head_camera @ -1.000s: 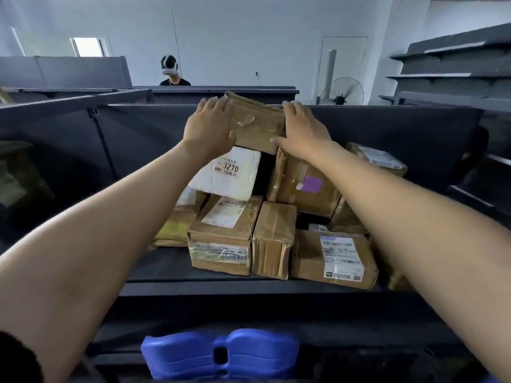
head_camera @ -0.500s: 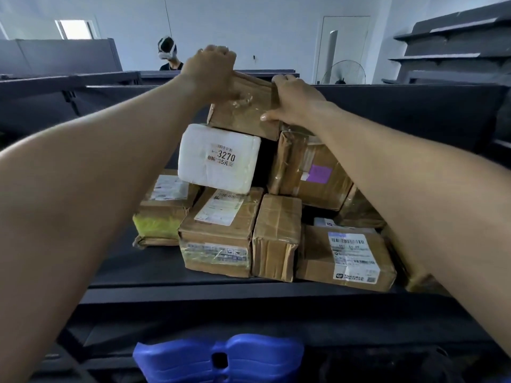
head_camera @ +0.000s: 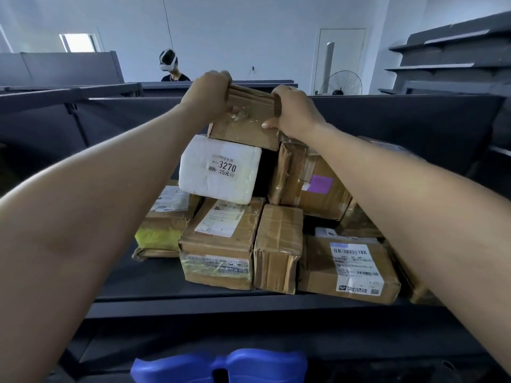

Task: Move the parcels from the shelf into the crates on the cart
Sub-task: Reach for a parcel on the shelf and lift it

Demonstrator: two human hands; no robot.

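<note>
White parcel (head_camera: 219, 169) (black "3270"); brown box (head_camera: 311, 181), purple sticker (head_camera: 320, 183).

I see the blue crate (head_camera: 177, 367) cut by the near edge; my right forearm (head_camera: 414, 217) partly hides the right-hand parcels (head_camera: 358, 221) (fine label print illegible).

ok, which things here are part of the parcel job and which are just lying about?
Job: top box, gripped by left hand and right hand; white parcel; stacked boxes; shelf; blue plastic piece below, perhaps a crate.
Lying about: fan; door; person in a headset; far shelves.
</note>
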